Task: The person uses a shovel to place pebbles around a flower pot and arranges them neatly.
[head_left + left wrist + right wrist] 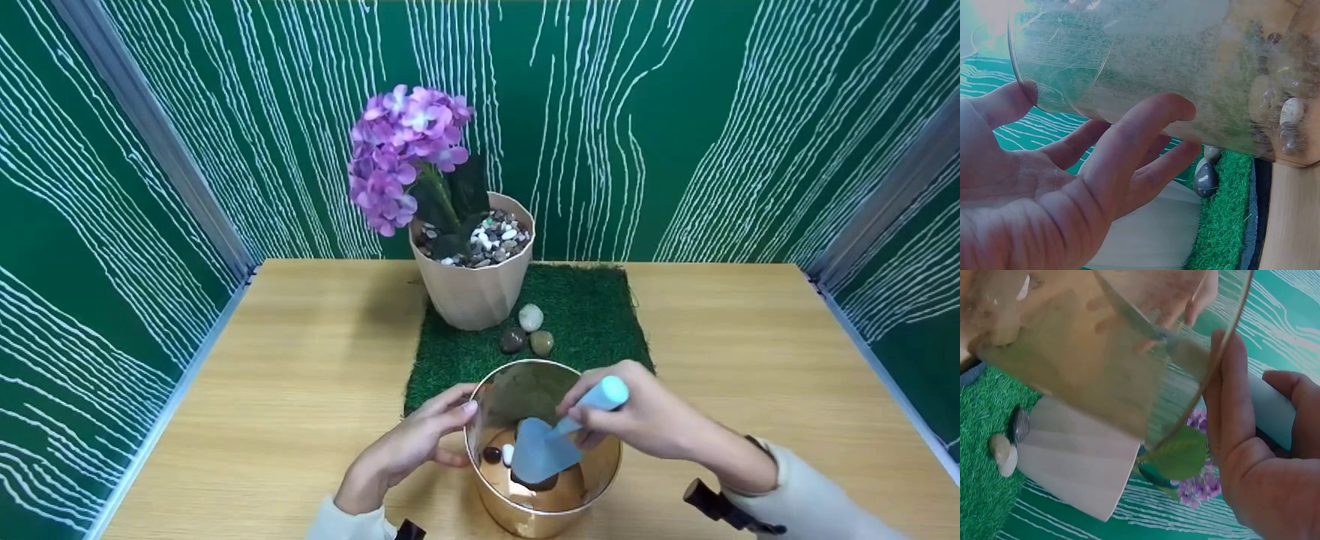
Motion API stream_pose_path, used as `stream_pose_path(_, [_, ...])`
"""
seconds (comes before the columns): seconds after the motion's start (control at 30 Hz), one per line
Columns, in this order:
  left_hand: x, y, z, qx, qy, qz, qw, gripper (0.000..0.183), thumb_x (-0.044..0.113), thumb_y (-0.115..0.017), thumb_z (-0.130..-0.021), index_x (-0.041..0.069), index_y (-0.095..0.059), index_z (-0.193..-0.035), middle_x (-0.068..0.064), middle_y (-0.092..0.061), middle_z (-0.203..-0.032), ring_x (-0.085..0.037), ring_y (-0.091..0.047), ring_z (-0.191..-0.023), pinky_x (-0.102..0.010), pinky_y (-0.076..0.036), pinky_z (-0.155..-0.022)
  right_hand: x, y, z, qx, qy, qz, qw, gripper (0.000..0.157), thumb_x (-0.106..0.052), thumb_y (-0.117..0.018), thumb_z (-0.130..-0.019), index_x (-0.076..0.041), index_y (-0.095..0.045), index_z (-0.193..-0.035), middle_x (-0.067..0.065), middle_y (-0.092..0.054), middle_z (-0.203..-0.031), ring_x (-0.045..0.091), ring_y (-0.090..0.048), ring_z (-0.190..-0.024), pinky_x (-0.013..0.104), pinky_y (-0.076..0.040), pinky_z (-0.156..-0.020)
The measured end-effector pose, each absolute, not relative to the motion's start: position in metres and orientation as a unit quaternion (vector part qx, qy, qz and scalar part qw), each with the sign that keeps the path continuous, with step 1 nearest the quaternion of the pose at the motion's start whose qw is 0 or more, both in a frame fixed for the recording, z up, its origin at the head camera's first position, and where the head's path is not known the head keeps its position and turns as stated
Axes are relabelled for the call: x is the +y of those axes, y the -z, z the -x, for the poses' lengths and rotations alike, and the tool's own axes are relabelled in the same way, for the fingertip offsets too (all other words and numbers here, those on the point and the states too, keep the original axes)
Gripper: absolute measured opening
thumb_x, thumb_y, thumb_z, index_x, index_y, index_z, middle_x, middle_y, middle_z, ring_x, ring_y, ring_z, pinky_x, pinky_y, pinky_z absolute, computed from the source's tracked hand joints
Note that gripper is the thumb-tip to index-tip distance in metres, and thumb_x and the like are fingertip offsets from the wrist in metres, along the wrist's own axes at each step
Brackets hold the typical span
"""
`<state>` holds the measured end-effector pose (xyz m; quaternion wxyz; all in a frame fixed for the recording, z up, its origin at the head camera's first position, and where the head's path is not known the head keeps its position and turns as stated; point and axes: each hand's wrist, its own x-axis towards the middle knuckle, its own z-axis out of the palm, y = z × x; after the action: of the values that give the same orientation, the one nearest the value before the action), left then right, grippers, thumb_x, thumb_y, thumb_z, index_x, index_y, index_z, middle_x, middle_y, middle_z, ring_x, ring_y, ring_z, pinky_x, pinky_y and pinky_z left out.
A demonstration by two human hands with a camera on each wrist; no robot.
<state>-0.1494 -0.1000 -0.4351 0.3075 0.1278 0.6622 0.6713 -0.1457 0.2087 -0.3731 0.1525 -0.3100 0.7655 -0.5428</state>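
— Green walls with white wavy lines box in the wooden table [300, 360], and my work sits at its near edge. What do you want to know?

— Where is the scoop, and which hand has it?

— My right hand [645, 421] has it. My fingers are curled round the pale blue handle of the small trowel [551, 446], pinching it near the top. The blade points down and toward me, inside the clear glass container [544, 450], so its long axis runs from my knuckles at the rim slantwise to the bottom.

— And the stones?

— A few pebbles [501, 454] lie at the bottom of the container, just to the left of the blade and below it. I judge the blade has to travel left and down from my fingers to get under them.

— What is your left hand doing?

— My left hand [409, 446] rests against the outside wall of the container on its left side, fingers nearly straight and spread along the glass, steadying it. It is nearer to the pebbles than the right hand, but the glass stands between.

— Anything beyond?

— A patch of artificial grass [600, 315] carries a beige flower pot [476, 289] with purple blossoms [401, 154], and three larger stones [527, 330] lie just beside the pot, well apart from my hands.
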Motion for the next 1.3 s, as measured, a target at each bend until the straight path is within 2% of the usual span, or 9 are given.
stream_pose_path(0.37, [-0.1,0.435,0.149,0.665,-0.669,-0.128,0.306,0.051,0.035,-0.046,-0.113,0.01,-0.044,-0.156,-0.018,-0.044,-0.16,-0.043,-0.045,-0.15,-0.054,-0.06,-0.096,0.183,0.384,0.148,0.792,0.473,0.335,0.192,0.014,-0.002,-0.071,-0.093,0.007,-0.077,-0.101,0.023,-0.078,-0.095,0.003,-0.072,-0.078,0.024,-0.063,-0.069])
stream_pose_path(0.5, [-0.1,0.435,0.149,0.665,-0.668,-0.13,0.307,0.051,0.037,-0.045,-0.113,0.011,-0.044,-0.157,-0.018,-0.045,-0.159,-0.042,-0.046,-0.149,-0.051,-0.06,-0.096,0.178,0.39,0.149,0.795,0.458,0.348,0.193,0.014,-0.003,-0.072,-0.092,0.006,-0.077,-0.102,0.019,-0.078,-0.092,-0.001,-0.069,-0.072,0.021,-0.062,-0.065])
stream_pose_path(0.6, [-0.1,0.435,0.149,0.664,-0.668,-0.131,0.308,0.051,0.037,-0.045,-0.113,0.011,-0.044,-0.157,-0.017,-0.046,-0.159,-0.042,-0.046,-0.148,-0.048,-0.061,-0.095,0.175,0.391,0.15,0.796,0.451,0.351,0.198,0.015,-0.001,-0.071,-0.09,0.005,-0.078,-0.102,0.016,-0.078,-0.089,-0.002,-0.068,-0.068,0.02,-0.06,-0.062])
stream_pose_path(0.93, [-0.101,0.435,0.15,0.663,-0.669,-0.131,0.31,0.051,0.036,-0.045,-0.113,0.011,-0.043,-0.157,-0.017,-0.045,-0.16,-0.042,-0.046,-0.149,-0.05,-0.061,-0.095,0.169,0.393,0.152,0.808,0.409,0.369,0.208,0.013,0.001,-0.072,-0.088,-0.002,-0.08,-0.098,0.003,-0.077,-0.088,0.0,-0.06,-0.075,0.016,-0.054,-0.066])
stream_pose_path(1.03, [-0.101,0.435,0.15,0.663,-0.67,-0.13,0.309,0.051,0.036,-0.045,-0.113,0.011,-0.043,-0.157,-0.017,-0.045,-0.161,-0.042,-0.046,-0.149,-0.05,-0.061,-0.094,0.167,0.394,0.153,0.803,0.412,0.371,0.217,0.013,0.001,-0.072,-0.088,-0.001,-0.08,-0.097,0.006,-0.078,-0.088,-0.002,-0.06,-0.072,0.016,-0.054,-0.066])
stream_pose_path(1.2, [-0.101,0.435,0.15,0.665,-0.669,-0.13,0.307,0.05,0.036,-0.045,-0.113,0.011,-0.044,-0.157,-0.017,-0.045,-0.16,-0.042,-0.047,-0.148,-0.051,-0.061,-0.095,0.166,0.394,0.152,0.778,0.437,0.361,0.27,0.017,0.001,-0.071,-0.089,0.005,-0.081,-0.102,0.018,-0.079,-0.095,-0.003,-0.067,-0.069,0.017,-0.059,-0.067])
stream_pose_path(1.3, [-0.1,0.436,0.149,0.665,-0.669,-0.128,0.307,0.051,0.036,-0.045,-0.113,0.011,-0.044,-0.157,-0.017,-0.045,-0.16,-0.042,-0.047,-0.148,-0.051,-0.061,-0.094,0.167,0.393,0.152,0.77,0.446,0.355,0.287,0.017,0.0,-0.07,-0.09,0.006,-0.08,-0.103,0.021,-0.078,-0.094,-0.001,-0.07,-0.071,0.019,-0.061,-0.067])
